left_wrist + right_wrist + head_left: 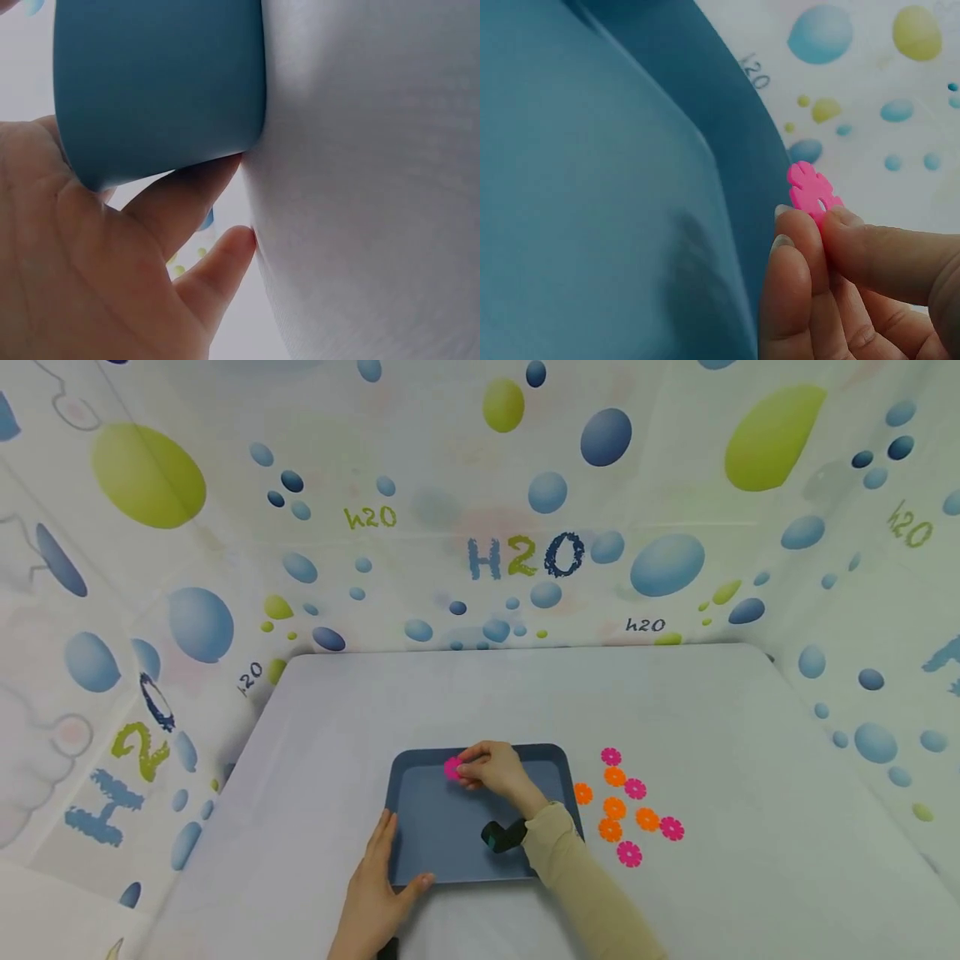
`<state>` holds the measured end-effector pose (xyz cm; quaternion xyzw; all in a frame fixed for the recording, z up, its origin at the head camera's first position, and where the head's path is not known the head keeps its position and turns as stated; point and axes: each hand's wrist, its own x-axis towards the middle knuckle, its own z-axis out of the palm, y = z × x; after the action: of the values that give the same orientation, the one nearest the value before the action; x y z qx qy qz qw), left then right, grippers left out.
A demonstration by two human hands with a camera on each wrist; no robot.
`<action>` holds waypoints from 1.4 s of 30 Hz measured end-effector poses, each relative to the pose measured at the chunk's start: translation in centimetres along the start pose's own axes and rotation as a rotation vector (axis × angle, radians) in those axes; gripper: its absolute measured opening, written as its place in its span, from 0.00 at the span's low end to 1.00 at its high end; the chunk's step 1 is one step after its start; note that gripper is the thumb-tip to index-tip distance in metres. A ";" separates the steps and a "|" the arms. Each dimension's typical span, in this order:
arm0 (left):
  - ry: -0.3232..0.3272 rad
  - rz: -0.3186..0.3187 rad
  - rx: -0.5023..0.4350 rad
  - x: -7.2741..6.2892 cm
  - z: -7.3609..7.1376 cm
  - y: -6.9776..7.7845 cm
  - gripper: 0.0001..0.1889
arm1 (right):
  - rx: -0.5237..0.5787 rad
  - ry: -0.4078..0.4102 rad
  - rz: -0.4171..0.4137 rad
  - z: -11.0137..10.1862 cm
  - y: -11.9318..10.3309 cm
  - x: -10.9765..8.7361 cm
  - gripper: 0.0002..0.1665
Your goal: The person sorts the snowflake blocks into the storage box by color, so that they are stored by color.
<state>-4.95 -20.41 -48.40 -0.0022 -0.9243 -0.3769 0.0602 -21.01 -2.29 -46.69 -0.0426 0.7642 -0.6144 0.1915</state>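
A blue-grey rectangular tray [438, 827] lies on the white-covered table. My right hand [497, 770] pinches a pink flower-shaped plastic piece [452, 768] between thumb and fingertips, over the far part of the tray. In the right wrist view the pink piece [810, 191] stands on edge between the fingertips, its petals and a small hole showing. At the tray's near left corner, my left hand [378, 881] holds the tray, thumb at the front rim and fingers along the left side. The left wrist view shows fingers [187, 202] against the tray's outer wall [161, 82].
Right of the tray lie several loose flower pieces, some orange [614, 808] and some pink [629, 854]. The table [720, 735] is backed and flanked by white curtains [450, 460] printed with blue and green drops. A black wrist camera [502, 836] sits on the right wrist.
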 end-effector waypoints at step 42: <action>-0.006 -0.004 0.020 0.0 0.2 -0.7 0.49 | 0.059 0.151 -0.074 6.3 0.7 0.5 0.06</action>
<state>-4.96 -20.75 -49.08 -0.0007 -0.9281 -0.3679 0.0569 -19.15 -8.12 -48.59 -0.0185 0.7558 -0.6449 0.1116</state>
